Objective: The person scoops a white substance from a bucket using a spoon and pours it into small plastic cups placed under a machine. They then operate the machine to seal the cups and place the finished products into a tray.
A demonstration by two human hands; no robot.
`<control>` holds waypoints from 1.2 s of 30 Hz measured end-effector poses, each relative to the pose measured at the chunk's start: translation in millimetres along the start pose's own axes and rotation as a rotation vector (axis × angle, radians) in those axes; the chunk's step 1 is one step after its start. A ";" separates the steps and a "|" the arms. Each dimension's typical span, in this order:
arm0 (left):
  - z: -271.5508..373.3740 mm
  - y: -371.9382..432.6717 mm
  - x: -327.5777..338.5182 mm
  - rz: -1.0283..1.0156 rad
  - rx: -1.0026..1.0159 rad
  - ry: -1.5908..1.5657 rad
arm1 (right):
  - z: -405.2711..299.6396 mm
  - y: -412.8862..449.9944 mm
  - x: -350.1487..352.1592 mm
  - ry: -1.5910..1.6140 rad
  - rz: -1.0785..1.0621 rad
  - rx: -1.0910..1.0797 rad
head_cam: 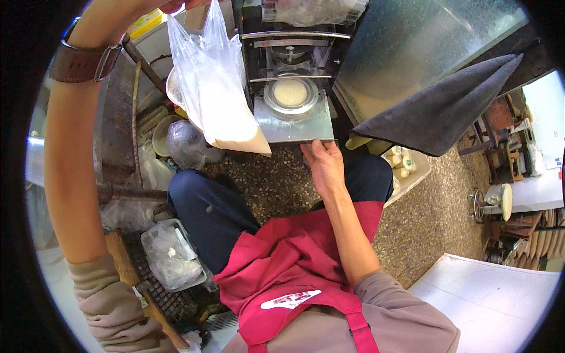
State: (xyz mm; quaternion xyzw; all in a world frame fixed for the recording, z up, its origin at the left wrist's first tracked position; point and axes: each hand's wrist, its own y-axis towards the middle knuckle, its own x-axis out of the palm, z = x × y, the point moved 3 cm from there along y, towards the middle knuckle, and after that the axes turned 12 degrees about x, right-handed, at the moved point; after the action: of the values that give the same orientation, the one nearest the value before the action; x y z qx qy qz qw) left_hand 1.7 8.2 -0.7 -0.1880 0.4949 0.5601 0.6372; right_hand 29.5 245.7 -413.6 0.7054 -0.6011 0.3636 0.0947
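Note:
My right hand [325, 167] has its thumb and fingers on the front edge of a metal sliding tray [291, 129] of what looks like a cup-sealing machine [290, 43]. A round holder [310, 104] in the tray surrounds a cup of pale, cream-coloured liquid [290, 92]. My left arm is raised, and only part of my left hand [173, 6] shows at the top rim. Just below those fingers hangs a translucent plastic bag [220, 99] with pale contents; whether they grip it cannot be seen.
A dark grey cloth [435, 106] hangs at the right, above a tub [426, 171] of whitish, roll-like items. Left of my knees are a plastic-wrapped bundle [187, 141], a rusty metal frame [132, 193] and a plastic basket [148, 251] with crumpled bags. A white surface [481, 300] stands lower right.

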 end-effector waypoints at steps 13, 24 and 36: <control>-0.7 -1.2 -0.6 0.003 -0.036 0.057 | -0.2 11.5 2.2 -0.036 0.055 -0.004; 8.7 -1.7 -2.7 0.018 -0.151 0.081 | -2.0 95.0 14.0 0.051 0.046 -0.051; 7.4 -1.5 -3.0 -0.010 -0.069 0.003 | -9.4 142.6 18.5 0.085 0.037 -0.001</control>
State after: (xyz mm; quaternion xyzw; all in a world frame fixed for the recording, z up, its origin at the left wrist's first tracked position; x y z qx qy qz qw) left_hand 6.5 12.1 4.6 -0.2131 0.4751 0.5736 0.6323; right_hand -104.7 199.6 -438.5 0.6779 -0.6098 0.3947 0.1137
